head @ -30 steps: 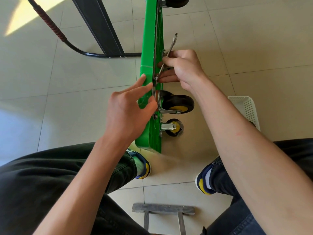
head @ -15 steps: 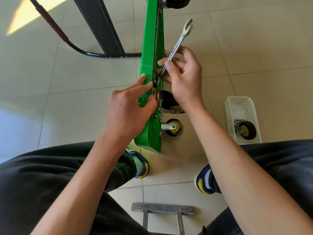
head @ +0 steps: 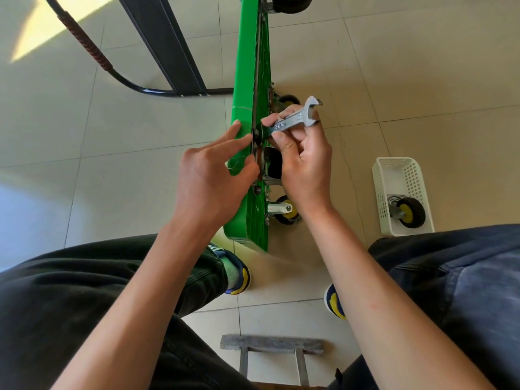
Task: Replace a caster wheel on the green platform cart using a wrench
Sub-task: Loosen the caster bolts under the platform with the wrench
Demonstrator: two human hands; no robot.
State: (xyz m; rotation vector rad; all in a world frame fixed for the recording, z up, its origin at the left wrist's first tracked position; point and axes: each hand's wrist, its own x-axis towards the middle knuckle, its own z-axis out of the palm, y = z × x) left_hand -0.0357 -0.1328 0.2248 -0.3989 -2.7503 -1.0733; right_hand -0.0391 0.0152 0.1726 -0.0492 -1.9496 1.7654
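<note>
The green cart (head: 242,128) stands on edge on the floor. The right hand (head: 305,161) pinches the wrench (head: 295,119) against its underside above a caster wheel (head: 274,164); the left hand (head: 209,181) presses relaxed fingers on the cart's top face.

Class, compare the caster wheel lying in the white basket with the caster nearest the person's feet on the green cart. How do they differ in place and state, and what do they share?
The caster in the basket is loose, bolted to nothing; the cart's near caster is fixed to the green cart.
The basket caster rests inside the white basket on the floor; the cart caster juts sideways from the upended deck.
Shared: black tyre, yellow hub, silver metal bracket.
</note>
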